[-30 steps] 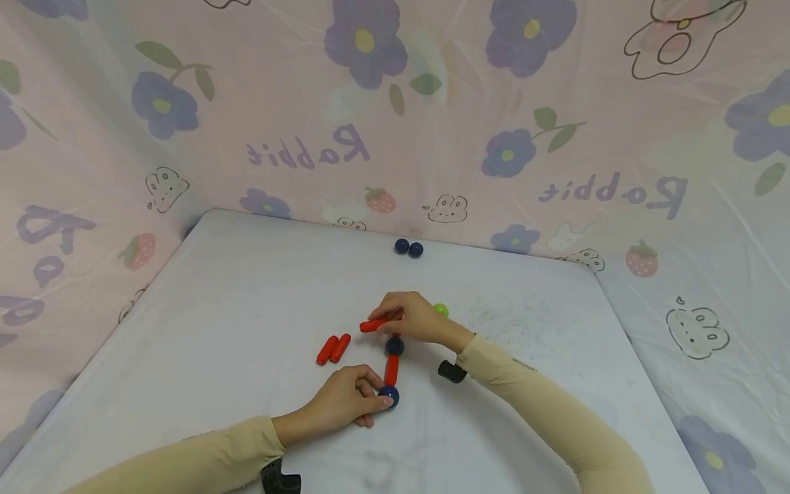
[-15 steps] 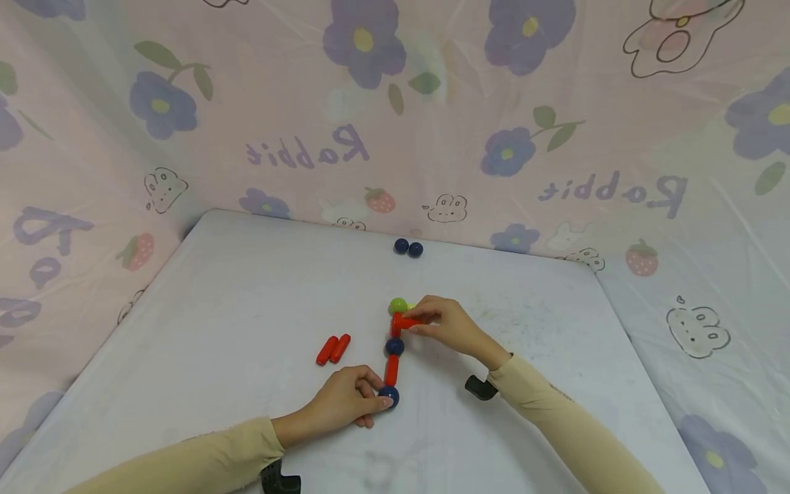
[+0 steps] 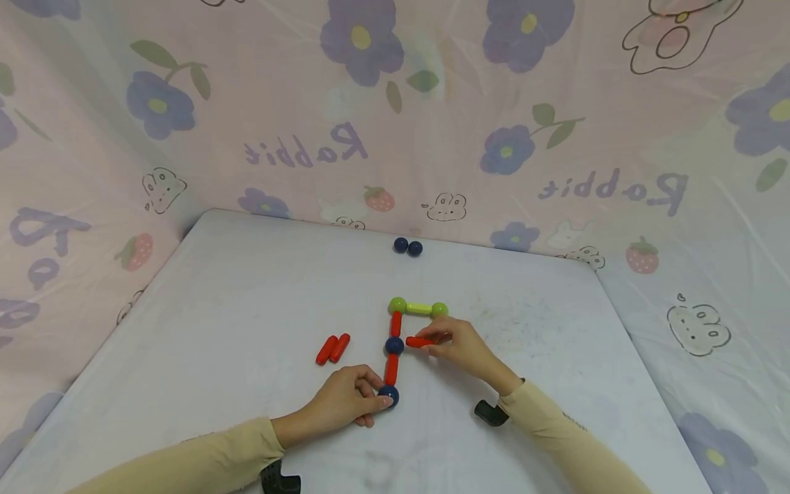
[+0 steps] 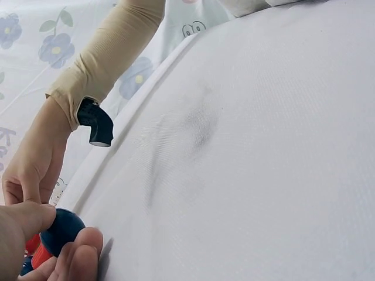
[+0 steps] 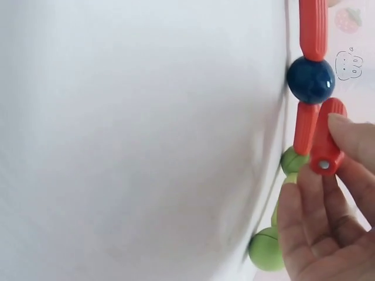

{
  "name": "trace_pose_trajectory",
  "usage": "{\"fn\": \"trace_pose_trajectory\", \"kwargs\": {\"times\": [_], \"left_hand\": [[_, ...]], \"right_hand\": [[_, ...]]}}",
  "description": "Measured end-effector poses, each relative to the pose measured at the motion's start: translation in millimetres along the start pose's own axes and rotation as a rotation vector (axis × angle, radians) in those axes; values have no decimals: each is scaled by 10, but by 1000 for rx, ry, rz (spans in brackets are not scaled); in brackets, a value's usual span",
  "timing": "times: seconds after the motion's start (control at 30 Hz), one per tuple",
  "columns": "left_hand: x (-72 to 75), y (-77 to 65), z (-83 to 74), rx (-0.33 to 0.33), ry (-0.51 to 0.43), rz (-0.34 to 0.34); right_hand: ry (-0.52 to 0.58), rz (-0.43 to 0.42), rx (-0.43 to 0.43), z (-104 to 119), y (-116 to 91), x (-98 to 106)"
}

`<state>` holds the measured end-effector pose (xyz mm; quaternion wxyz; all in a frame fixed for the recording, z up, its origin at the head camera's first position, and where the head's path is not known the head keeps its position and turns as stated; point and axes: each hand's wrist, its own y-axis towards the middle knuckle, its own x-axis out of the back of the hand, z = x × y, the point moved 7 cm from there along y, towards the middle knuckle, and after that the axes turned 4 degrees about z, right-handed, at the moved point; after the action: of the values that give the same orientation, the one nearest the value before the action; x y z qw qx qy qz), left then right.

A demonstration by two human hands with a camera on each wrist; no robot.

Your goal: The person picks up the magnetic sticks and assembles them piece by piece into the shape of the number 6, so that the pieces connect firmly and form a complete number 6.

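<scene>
My left hand (image 3: 345, 396) pinches the near dark blue ball (image 4: 61, 232) between thumb and fingers. From it runs a line of pieces: a red magnetic rod (image 3: 391, 370), a second blue ball (image 3: 394, 346), another red rod (image 3: 396, 324) and a green ball (image 3: 398, 305). A light green rod (image 3: 419, 309) leads right from there to a second green ball (image 3: 439, 310). Between thumb and fingertips, my right hand (image 3: 463, 348) holds a loose red rod (image 5: 327, 137), its tip close beside the middle blue ball. A metal dot shows in its end in the right wrist view.
Two loose red rods (image 3: 333, 349) lie side by side left of the line. Two dark blue balls (image 3: 408, 247) sit near the far edge of the white table (image 3: 259, 274). Patterned cloth (image 3: 432, 137) hangs behind it.
My right hand has carried its red rod from left of the line across to the right, then toward me to the middle blue ball, uncovering the green pieces. The left hand has stayed put.
</scene>
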<state>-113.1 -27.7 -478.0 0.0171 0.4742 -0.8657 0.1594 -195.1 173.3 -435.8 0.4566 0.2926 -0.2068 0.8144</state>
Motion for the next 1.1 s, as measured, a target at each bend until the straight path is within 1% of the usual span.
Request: {"fn": "trace_pose_trajectory", "kwargs": {"times": [0.17,0.47,0.6,0.83,1.1], "left_hand": [[4,-2,-5,-7,2,1],[5,-6,-2,-5,5,7],[4,-12,-14,-9,3,7],[4,-2,5,-8,14,6],[8,13,25,0,34,0]], "right_hand": [[-24,-15,-7,-8,-34,-26],[-60,-27,63,49,-34,-61],[-56,-18,68,51,-28,-85],[-53,-14,52,36,-25,-99],[-73,-12,68,12,-13,-98]]}}
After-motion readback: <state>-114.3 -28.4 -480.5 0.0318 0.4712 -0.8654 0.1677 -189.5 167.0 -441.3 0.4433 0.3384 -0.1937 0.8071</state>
